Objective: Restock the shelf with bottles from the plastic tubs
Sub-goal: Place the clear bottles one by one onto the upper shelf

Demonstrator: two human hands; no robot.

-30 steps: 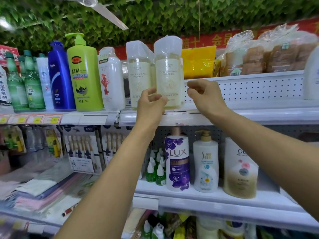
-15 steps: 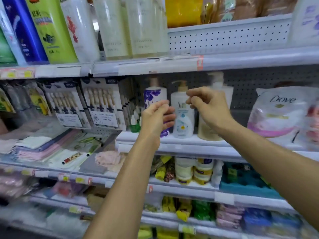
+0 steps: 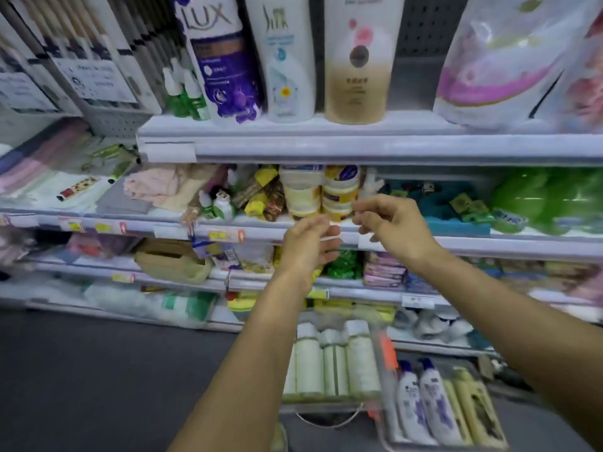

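Both my hands hang in mid-air in front of the middle shelves, holding nothing. My left hand (image 3: 306,247) has loosely curled fingers; my right hand (image 3: 391,225) is relaxed, fingers bent. Below them on the floor stand two plastic tubs: one (image 3: 329,407) holds several pale cream bottles (image 3: 331,363) upright, the other (image 3: 385,399) holds white-and-blue bottles (image 3: 424,402) and yellowish ones (image 3: 473,406) lying down. On the upper shelf (image 3: 326,141) stand a purple Lux bottle (image 3: 222,60), a white bottle (image 3: 287,60) and a cream-and-gold bottle (image 3: 357,60).
Refill pouches (image 3: 509,60) sit on the upper shelf at right. Lower shelves carry jars (image 3: 319,194), cloths, packets and green goods (image 3: 548,197). Dark floor (image 3: 98,370) lies open at the lower left.
My view has dropped from the top shelf to the lower shelves and the floor tubs. Both hands have come down from the pale bottles on the top shelf, empty.
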